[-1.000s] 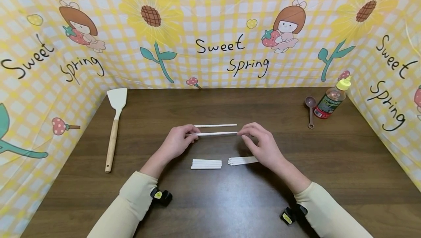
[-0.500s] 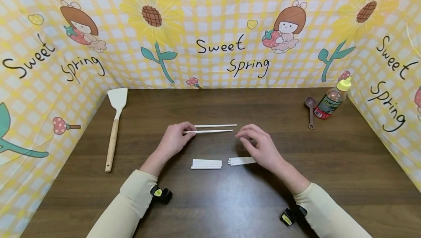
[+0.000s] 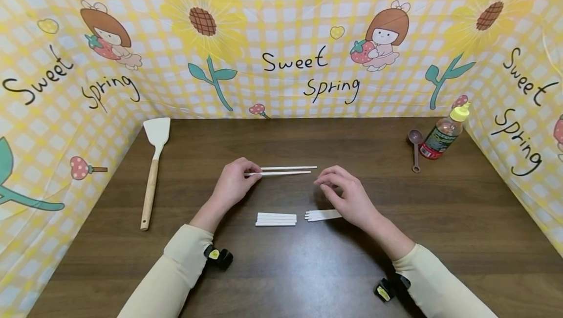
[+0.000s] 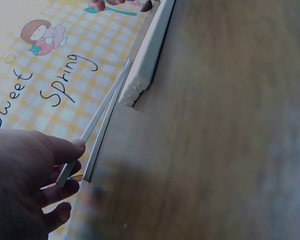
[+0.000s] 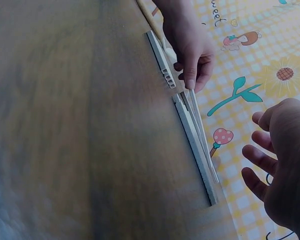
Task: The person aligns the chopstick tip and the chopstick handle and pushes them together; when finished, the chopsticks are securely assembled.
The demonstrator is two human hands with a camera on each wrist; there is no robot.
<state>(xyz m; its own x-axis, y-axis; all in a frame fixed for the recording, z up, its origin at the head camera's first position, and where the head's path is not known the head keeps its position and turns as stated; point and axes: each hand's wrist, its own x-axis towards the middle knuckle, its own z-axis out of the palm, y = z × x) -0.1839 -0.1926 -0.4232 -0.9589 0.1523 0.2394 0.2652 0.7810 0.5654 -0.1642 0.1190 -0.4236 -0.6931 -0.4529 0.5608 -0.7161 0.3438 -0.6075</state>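
Note:
My left hand [image 3: 233, 183] pinches a white chopstick [image 3: 288, 173] near its left end, thumb against fingers. That chopstick points to the right, close in front of another white chopstick [image 3: 292, 167] and almost parallel to it. In the left wrist view the held chopstick [image 4: 96, 120] slants over the second one. My right hand [image 3: 347, 193] hovers beyond the chopstick tips, fingers loosely bent and nothing in them. Nearer to me lie two rows of several white sticks: a left row [image 3: 276, 219] and a right row [image 3: 322, 215], the latter partly hidden by my right hand.
A white-headed spatula [image 3: 151, 181] with a wooden handle lies at the left of the brown table [image 3: 281, 279]. At the back right are a purple measuring spoon [image 3: 415, 149] and a yellow-capped squeeze bottle [image 3: 441, 137]. Patterned cloth [image 3: 290, 20] encloses the back and sides.
My left hand has carried the chopstick slightly left and back, closer to the one behind it. The right fingers have come away from its tip; the rows have stayed put.

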